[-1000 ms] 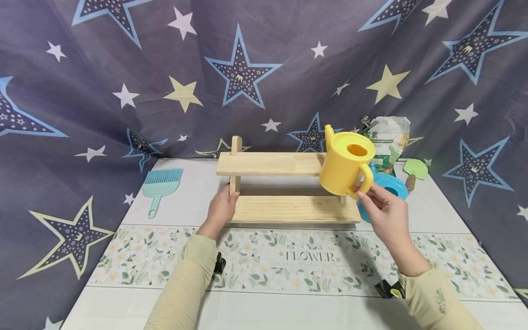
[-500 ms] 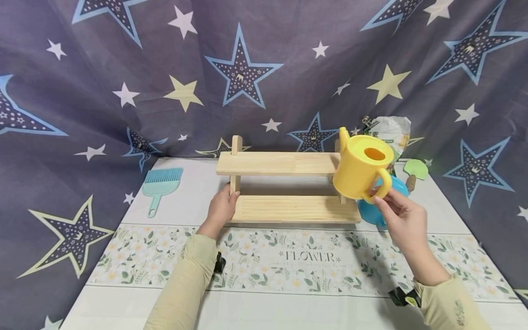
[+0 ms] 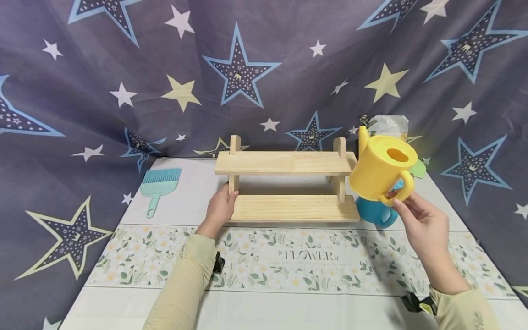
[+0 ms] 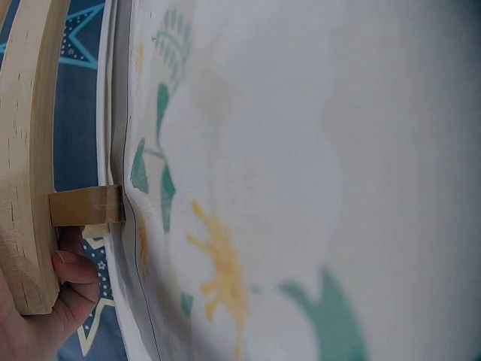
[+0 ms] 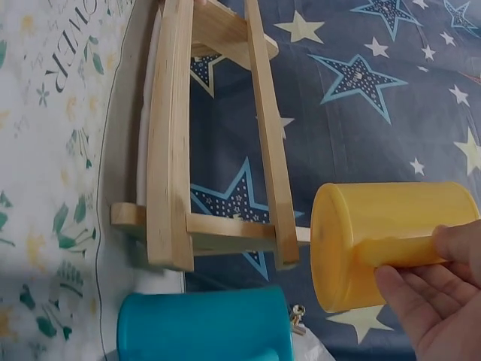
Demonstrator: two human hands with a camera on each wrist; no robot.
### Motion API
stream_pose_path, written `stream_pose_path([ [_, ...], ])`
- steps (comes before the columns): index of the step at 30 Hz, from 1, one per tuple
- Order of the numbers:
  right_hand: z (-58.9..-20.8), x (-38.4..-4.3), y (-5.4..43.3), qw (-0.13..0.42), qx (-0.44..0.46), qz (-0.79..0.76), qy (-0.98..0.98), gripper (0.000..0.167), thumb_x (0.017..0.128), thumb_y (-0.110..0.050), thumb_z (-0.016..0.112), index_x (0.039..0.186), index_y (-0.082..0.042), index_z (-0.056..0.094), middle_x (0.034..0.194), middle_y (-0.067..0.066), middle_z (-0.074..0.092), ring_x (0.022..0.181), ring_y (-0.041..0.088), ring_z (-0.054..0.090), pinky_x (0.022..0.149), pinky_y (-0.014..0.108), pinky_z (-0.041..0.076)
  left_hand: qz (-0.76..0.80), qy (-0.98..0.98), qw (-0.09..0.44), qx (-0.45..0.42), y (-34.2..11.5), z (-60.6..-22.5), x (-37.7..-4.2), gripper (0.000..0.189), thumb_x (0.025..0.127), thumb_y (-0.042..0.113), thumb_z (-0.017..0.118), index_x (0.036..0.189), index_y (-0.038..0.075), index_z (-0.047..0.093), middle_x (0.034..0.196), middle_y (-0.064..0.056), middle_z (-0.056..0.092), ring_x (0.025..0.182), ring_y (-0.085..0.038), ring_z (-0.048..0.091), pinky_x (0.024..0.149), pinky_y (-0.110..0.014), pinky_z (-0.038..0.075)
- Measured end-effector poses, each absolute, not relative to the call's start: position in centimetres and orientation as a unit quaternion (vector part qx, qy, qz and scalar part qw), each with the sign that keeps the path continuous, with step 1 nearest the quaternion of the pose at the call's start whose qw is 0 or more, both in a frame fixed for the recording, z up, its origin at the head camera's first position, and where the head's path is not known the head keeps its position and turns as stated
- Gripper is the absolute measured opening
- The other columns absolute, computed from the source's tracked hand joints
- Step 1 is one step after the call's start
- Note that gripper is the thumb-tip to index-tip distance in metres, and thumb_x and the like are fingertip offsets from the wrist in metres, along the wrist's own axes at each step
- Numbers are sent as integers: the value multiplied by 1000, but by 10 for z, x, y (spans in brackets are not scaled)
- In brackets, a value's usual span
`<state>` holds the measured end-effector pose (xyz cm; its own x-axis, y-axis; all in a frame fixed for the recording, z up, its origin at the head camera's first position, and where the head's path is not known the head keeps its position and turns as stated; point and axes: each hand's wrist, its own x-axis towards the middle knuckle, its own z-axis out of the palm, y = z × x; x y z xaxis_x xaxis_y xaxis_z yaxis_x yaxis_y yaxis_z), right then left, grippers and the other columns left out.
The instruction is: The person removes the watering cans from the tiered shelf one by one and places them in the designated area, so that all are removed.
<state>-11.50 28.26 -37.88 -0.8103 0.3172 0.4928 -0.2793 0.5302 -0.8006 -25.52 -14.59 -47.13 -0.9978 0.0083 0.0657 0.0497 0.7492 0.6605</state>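
A two-tier wooden shelf [image 3: 288, 162] stands on the table. My left hand [image 3: 220, 208] grips its left end, low by the upright; in the left wrist view the fingers [image 4: 75, 278] curl round the end of a board. My right hand [image 3: 426, 224] holds a yellow watering can [image 3: 377, 172] by its handle, up in the air at the shelf's right end, spout upward. Below it, partly hidden, a blue watering can [image 3: 375, 211] stands beside the lower board. In the right wrist view, thumb and fingers pinch the yellow can's handle [image 5: 398, 252].
A teal brush and dustpan [image 3: 160, 183] lies on the left of the table. Behind the yellow can are a white bag [image 3: 392, 124] with a metal clip and a light green shovel [image 3: 419, 170], both mostly covered. A star-patterned curtain [image 3: 280, 41] hangs behind.
My right hand has moved right with the yellow watering can, off the front of the shelf and over the blue one. The left hand and shelf stay put.
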Motion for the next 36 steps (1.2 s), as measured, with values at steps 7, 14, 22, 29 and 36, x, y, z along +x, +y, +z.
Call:
stream_pose_path([
  [7,-380,-111,293,310,-19,494,-812,35,91,0,67,126,0,64,97,-18,69,85,-4,66,79,10,49,-356,-934,28,-15,-147,-474,-256,44,104,28,47,139,2,44,128,-22,58,117,-37,56,97,-51,44],
  [14,-377,-108,308,311,-73,483,-815,35,92,-7,68,126,-5,65,97,-19,69,86,-5,66,78,7,48,-356,-934,22,-13,-147,-474,-255,45,104,29,46,141,2,43,129,-21,58,118,-37,56,98,-51,44],
  [22,-374,-104,329,325,-108,484,-805,35,92,-7,68,126,-6,65,96,-21,69,84,-5,66,77,7,48,-356,-934,22,-13,-146,-471,-254,44,104,27,46,141,2,43,129,-22,57,118,-37,56,98,-51,44],
  [29,-379,-104,345,349,-110,462,-807,34,93,-8,66,127,-3,64,102,-17,69,90,-8,63,79,6,46,-358,-933,24,-12,-145,-470,-254,44,104,28,47,140,3,44,128,-21,58,117,-37,56,98,-51,43],
  [36,-386,-109,360,363,-113,465,-799,31,92,-5,66,123,-1,66,103,-13,69,95,-6,64,81,7,47,-359,-933,27,-10,-145,-471,-255,44,104,28,47,141,4,43,130,-21,57,119,-37,55,100,-51,43],
])
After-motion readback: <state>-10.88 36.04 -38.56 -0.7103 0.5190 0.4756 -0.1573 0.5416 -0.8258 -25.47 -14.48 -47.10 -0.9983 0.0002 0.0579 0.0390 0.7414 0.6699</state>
